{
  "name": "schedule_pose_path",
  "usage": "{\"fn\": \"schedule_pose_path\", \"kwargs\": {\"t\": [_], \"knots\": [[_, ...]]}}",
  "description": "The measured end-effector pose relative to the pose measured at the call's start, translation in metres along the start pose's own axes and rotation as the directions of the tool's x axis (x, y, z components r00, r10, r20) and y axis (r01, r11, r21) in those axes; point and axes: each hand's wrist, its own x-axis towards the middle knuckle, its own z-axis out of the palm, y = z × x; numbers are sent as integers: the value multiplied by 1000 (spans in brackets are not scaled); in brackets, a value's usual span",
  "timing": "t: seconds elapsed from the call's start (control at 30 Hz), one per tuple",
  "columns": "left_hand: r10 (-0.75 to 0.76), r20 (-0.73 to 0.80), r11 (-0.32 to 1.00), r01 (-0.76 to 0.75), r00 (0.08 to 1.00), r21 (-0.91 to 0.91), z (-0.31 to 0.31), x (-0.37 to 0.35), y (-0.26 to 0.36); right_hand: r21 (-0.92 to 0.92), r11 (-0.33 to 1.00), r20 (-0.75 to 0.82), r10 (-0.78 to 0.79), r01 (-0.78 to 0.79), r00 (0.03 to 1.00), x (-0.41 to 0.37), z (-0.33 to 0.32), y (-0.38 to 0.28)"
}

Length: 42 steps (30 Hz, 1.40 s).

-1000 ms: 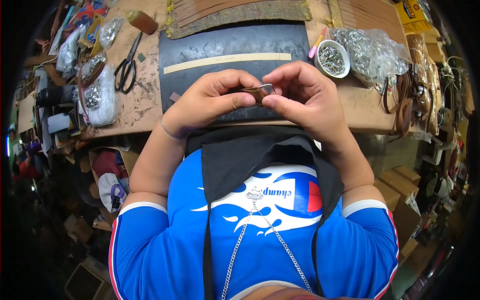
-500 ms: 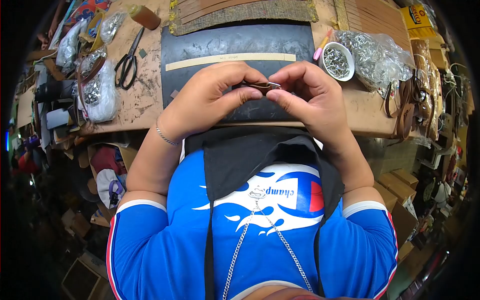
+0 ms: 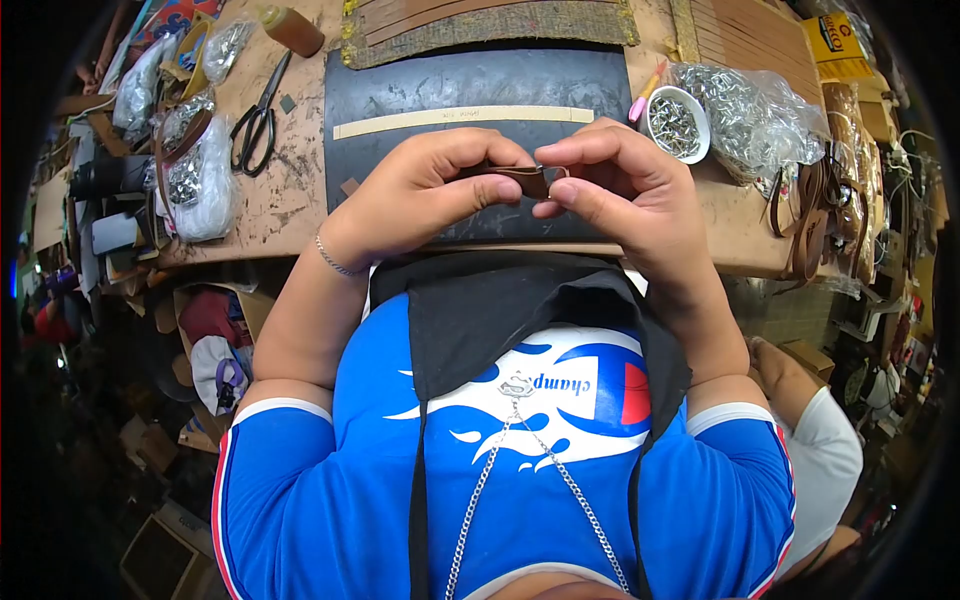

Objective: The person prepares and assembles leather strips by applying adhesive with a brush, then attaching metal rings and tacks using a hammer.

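My left hand (image 3: 445,180) pinches a brown leather strap (image 3: 525,180) between thumb and fingers, above the black mat (image 3: 450,85). A small metal buckle (image 3: 548,176) sits at the strap's right end, and the thumb and fingertips of my right hand (image 3: 625,180) close on it. Just beyond my hands, a long pale strip (image 3: 460,120) lies across the mat. Right of the mat, a white cup (image 3: 678,124) holds many small metal pieces. My fingers partly hide the strap.
Scissors (image 3: 258,125) and a bottle (image 3: 292,30) lie at the left. A clear bag of metal parts (image 3: 745,105) and hanging brown straps (image 3: 808,220) are at the right. Another person's white sleeve (image 3: 825,455) shows at lower right.
My right hand has shifted slightly right and its fingers have changed position on the buckle, which is turned more upright. Another person's arm and sleeve have appeared at lower right.
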Motion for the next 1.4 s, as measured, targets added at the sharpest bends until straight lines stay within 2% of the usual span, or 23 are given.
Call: {"fn": "schedule_pose_path", "kwargs": {"t": [0.03, 0.1, 0.2, 0.4, 0.57, 0.73, 0.8, 0.93, 1.0, 1.07, 1.1, 1.17, 1.3, 1.4], "knots": [[0, 0, 1000, 0, 1000, 0, 0, 0, -2, 52, 998, 26, 37, -38, 999, -1, 0, -2], [-28, 39, 971, 36, 999, -235, 1, 0, -7, 104, 992, 53, 72, -77, 996, -2, 0, -3], [27, 78, 942, 1, 997, -336, 1, 0, -15, 112, 989, 72, 85, -93, 994, -4, 0, -6], [99, 106, 928, -53, 989, -368, 0, 1, -19, 162, 978, 56, 121, -129, 991, -5, 3, -10], [59, 94, 948, -26, 994, -318, -1, 1, -21, 185, 966, 67, 172, -182, 983, -4, 2, -11], [102, 115, 928, -53, 988, -369, 1, 1, -20, 168, 976, 73, 127, -138, 989, -5, 4, -9], [92, 69, 907, -55, 993, -419, 4, 0, -22, 153, 982, 76, 104, -115, 992, -5, 4, -8], [97, 45, 915, -71, 994, -397, 7, 1, -15, 43, 997, 68, 64, -67, 996, -5, 3, -9], [166, 56, 964, -150, 985, -219, 7, 3, -13, -20, 999, 59, 27, -26, 998, -7, 4, -11], [172, 45, 969, -160, 984, -187, 7, 4, -13, -278, 956, 60, -77, 90, 995, -7, 5, -16], [177, 33, 973, -170, 984, -157, 7, 5, -14, -277, 956, 60, -78, 91, 995, -6, 5, -18], [209, 30, 968, -203, 977, -151, 7, 5, -15, -493, 810, 151, -279, 317, 948, -4, 6, -23], [311, 6, 948, -309, 951, -69, 7, 7, -16, -537, 767, 179, -304, 352, 936, -6, 9, -28], [336, -10, 941, -336, 942, -43, 6, 7, -17, -553, 751, 180, -317, 362, 931, -6, 11, -29]]}}
